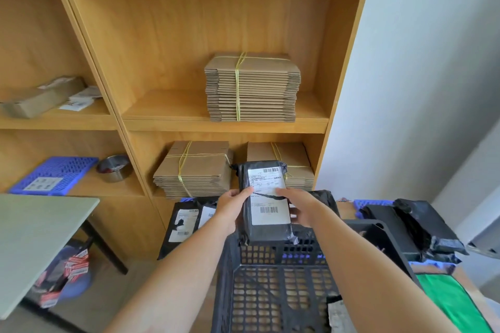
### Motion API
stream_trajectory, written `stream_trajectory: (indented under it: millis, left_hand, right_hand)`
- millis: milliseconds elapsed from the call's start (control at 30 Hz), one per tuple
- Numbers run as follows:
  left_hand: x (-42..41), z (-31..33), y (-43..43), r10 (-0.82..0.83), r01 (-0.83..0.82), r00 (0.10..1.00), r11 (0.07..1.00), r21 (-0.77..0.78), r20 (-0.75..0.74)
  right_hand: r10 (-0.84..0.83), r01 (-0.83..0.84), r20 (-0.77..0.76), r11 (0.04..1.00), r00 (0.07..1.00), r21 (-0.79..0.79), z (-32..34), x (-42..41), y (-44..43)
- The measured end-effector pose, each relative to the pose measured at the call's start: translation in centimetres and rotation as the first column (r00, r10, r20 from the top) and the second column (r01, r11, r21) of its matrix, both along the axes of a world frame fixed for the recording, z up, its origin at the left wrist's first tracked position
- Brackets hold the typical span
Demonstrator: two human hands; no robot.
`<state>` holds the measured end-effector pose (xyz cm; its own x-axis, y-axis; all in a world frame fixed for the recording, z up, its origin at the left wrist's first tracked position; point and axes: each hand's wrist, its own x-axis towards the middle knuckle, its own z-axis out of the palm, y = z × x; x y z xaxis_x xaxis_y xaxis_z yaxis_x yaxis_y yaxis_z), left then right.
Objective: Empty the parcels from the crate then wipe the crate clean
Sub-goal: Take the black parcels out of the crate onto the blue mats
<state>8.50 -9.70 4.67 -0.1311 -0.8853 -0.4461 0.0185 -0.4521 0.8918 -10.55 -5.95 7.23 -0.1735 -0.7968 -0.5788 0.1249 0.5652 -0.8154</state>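
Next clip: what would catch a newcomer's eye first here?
The left hand and right hand hold a labelled black parcel upright at centre, above the black crate. Behind, tied cardboard bundles sit on wooden shelves; a green cloth lies lower right.

parcel label (268,194) | barcodes only | print too small to read

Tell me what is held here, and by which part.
A black parcel, over the crate: the left hand grips its left edge, the right hand its right edge, both near mid-length.
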Motion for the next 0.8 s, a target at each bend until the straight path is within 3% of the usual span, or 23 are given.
stream_trajectory:
  millis: [200, 467, 800]
  left_hand:
    - [8.0, -0.7, -8.4, -0.048, 0.047, 0.999, 0.998, -0.036, -0.01]
    - [22.0, -4.8, -17.5, -0.135, 0.127, 0.985, 0.989, 0.079, 0.107]
    - [28.0, -12.5, -20.3, -0.04, 0.009, 0.988, 0.979, 0.206, 0.149]
  right_hand:
    - [-0.033, 0.033, 0.0, 0.999, 0.999, 0.003, -0.7, 8.0, -7.7]
    - [-0.091, 0.081, 0.06, 0.986, 0.994, 0.146, -5.7, 22.5, -15.8]
    - [-0.078, 0.065, 0.032, 0.952, 0.996, 0.3, -12.7, 27.9, -20.4]
